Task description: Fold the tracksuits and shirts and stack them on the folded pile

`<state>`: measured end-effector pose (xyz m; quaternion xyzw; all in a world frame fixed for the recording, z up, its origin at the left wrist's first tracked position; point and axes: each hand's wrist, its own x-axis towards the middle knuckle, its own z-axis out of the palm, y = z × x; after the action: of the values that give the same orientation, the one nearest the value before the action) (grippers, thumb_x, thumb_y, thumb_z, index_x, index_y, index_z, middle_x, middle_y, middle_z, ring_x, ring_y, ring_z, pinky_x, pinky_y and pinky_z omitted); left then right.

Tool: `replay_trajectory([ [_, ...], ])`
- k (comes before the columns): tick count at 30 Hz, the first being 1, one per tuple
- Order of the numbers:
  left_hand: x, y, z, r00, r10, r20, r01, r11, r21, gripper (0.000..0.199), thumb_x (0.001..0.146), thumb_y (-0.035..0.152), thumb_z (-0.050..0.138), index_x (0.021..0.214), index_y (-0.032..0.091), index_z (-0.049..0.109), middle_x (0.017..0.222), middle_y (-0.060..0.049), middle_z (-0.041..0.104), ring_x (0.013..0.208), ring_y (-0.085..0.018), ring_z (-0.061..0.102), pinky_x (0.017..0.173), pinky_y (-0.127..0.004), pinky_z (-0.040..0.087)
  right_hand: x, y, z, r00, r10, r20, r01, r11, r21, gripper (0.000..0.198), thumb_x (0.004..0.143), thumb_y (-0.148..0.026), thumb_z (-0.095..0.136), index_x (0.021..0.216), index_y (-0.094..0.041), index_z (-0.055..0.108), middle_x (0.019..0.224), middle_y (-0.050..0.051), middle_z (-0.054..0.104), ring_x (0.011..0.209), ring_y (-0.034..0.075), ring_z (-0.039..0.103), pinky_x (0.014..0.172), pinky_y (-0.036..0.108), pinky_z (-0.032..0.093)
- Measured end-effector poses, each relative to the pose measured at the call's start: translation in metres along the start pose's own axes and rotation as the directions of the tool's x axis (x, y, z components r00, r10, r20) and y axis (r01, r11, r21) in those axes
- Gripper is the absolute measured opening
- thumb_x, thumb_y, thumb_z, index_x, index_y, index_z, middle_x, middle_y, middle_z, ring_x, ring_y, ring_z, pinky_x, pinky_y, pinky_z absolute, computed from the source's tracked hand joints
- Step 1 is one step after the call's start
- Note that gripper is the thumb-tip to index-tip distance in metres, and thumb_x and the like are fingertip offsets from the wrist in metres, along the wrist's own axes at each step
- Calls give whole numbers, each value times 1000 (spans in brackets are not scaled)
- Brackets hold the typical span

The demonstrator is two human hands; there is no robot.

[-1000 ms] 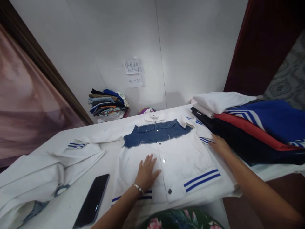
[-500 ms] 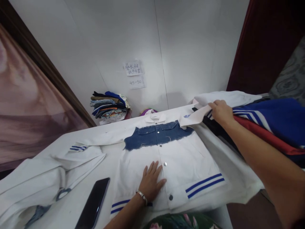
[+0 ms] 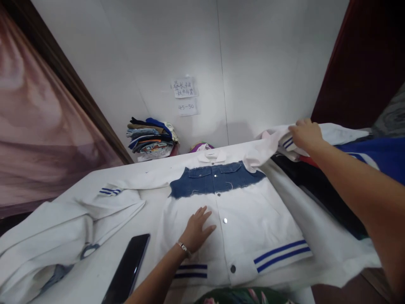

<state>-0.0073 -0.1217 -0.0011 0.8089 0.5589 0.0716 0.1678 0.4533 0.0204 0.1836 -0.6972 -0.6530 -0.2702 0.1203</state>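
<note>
A white button-front jacket with a blue denim panel across the chest and blue stripes at hem and cuffs lies face up on the white table. My left hand, a bracelet at its wrist, rests on the jacket front left of the buttons, fingers spread. Out at the right, my right hand is closed on the jacket's sleeve near the striped cuff and holds it up and stretched out. The other sleeve lies extended to the left.
A phone lies left of the jacket, and another white garment is heaped beyond it. Folded clothes are stacked by the wall. Blue, black and red garments pile up on the right. Two paper notes are on the wall.
My right hand has drawn the sleeve outward and slightly up, so the striped cuff shows more. My left hand has shifted a little up the jacket front. The view has turned slightly.
</note>
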Motion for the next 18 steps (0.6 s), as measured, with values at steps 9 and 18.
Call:
replay_trajectory([
  [9,68,-51,-44,982,-168,-88,180,972,150,49,87,47,48,130,23,49,149,-11,31,139,-28,22,110,-54,18,-68,-134,84,847,-501,179,321,749,579,44,87,-31,41,127,-20,56,137,7,49,127,22,44,105,38,35],
  [18,151,-117,-71,925,-328,-193,364,912,190,47,89,50,39,124,23,53,143,-11,41,135,-27,28,108,-51,19,-87,-142,177,859,-194,474,-3,924,383,55,87,-48,38,128,-14,53,140,14,45,130,31,40,104,50,33],
])
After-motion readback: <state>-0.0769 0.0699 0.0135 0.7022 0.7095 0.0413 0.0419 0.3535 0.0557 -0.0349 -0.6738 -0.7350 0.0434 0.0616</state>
